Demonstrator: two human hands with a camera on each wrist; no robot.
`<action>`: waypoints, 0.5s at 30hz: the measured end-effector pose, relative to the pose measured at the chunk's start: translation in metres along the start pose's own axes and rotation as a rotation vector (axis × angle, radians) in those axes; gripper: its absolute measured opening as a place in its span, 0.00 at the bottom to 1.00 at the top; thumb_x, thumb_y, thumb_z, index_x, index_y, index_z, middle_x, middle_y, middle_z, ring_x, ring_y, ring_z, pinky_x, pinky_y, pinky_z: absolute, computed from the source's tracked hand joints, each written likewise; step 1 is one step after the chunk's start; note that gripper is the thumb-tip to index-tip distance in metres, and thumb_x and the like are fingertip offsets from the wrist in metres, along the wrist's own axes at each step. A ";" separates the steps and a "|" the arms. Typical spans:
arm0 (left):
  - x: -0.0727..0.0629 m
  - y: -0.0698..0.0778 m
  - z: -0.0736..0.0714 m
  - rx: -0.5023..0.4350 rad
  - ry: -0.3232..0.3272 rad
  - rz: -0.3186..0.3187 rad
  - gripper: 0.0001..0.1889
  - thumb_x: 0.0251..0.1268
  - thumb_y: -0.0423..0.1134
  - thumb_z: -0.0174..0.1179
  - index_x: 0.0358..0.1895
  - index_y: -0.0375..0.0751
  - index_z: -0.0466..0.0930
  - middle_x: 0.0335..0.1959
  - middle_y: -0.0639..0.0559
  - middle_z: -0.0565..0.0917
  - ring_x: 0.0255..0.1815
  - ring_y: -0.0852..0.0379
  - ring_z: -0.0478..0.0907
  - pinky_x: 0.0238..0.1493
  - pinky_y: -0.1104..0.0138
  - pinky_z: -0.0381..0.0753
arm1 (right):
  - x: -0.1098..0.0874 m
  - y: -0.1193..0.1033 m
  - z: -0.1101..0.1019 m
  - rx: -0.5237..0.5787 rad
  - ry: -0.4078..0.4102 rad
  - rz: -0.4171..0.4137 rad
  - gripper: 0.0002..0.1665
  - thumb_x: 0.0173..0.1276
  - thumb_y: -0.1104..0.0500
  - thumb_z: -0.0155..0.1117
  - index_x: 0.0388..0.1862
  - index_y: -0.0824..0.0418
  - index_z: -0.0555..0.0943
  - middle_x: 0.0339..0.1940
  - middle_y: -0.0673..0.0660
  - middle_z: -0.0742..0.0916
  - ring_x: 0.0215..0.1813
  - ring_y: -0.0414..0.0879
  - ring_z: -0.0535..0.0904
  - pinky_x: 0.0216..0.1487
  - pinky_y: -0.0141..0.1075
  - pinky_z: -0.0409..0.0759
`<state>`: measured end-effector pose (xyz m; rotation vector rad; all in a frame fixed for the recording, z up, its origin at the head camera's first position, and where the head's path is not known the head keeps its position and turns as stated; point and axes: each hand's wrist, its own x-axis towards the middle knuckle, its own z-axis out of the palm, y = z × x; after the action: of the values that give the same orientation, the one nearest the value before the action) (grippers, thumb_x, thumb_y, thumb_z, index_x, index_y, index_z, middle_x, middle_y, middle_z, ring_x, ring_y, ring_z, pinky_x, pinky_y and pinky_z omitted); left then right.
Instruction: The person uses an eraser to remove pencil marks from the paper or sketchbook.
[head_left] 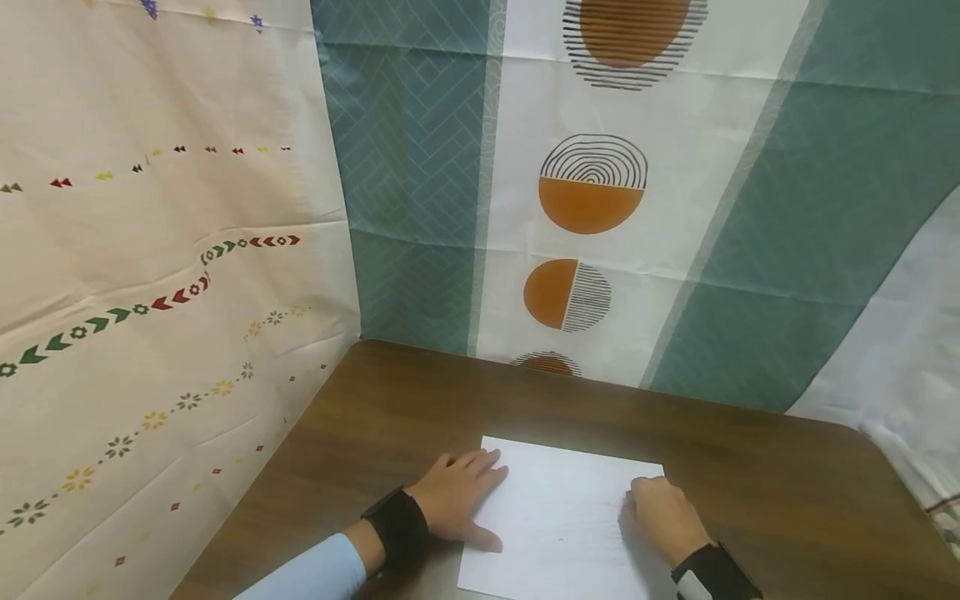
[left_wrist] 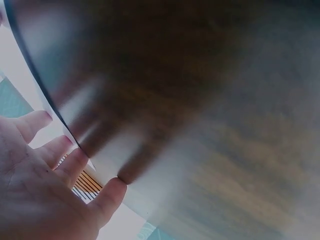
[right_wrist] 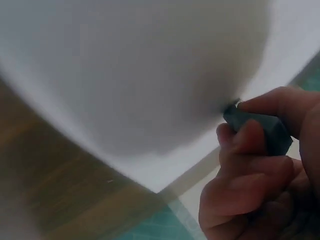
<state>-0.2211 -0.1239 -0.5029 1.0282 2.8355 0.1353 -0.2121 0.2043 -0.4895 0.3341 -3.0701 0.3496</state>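
A white sheet of paper (head_left: pixel 562 521) lies flat on the brown table (head_left: pixel 787 483), at 6 o'clock in the head view. The right hand (head_left: pixel 663 517), at 3 o'clock of the sheet, pinches a dark crayon (right_wrist: pixel 257 127) (tip touching the paper). The left hand (head_left: pixel 457 500), at 9 o'clock, presses its straight fingers (left_wrist: pixel 75 165) on the sheet's edge. Patterned cloths (head_left: pixel 600 192) hang behind
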 end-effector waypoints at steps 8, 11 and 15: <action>-0.001 0.000 0.002 0.022 0.002 0.009 0.54 0.52 0.81 0.55 0.77 0.51 0.63 0.79 0.49 0.61 0.76 0.48 0.60 0.64 0.41 0.66 | 0.011 -0.044 -0.004 0.176 0.009 -0.040 0.12 0.63 0.66 0.65 0.20 0.60 0.77 0.15 0.48 0.73 0.19 0.42 0.67 0.24 0.37 0.69; -0.002 0.001 -0.002 0.040 0.008 0.007 0.53 0.52 0.81 0.55 0.77 0.50 0.64 0.78 0.48 0.62 0.76 0.48 0.60 0.63 0.42 0.67 | 0.017 -0.066 -0.002 0.212 0.001 -0.093 0.11 0.62 0.66 0.66 0.21 0.59 0.79 0.14 0.47 0.74 0.18 0.40 0.68 0.22 0.35 0.68; -0.004 0.002 -0.006 0.052 0.015 0.007 0.53 0.53 0.81 0.55 0.77 0.50 0.64 0.78 0.48 0.62 0.76 0.48 0.60 0.63 0.44 0.67 | 0.026 -0.088 0.004 0.227 0.007 -0.194 0.11 0.61 0.66 0.68 0.21 0.58 0.79 0.14 0.45 0.75 0.17 0.38 0.67 0.21 0.34 0.67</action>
<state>-0.2177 -0.1253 -0.4966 1.0509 2.8634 0.0700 -0.2181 0.1138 -0.4729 0.6312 -2.9601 0.6886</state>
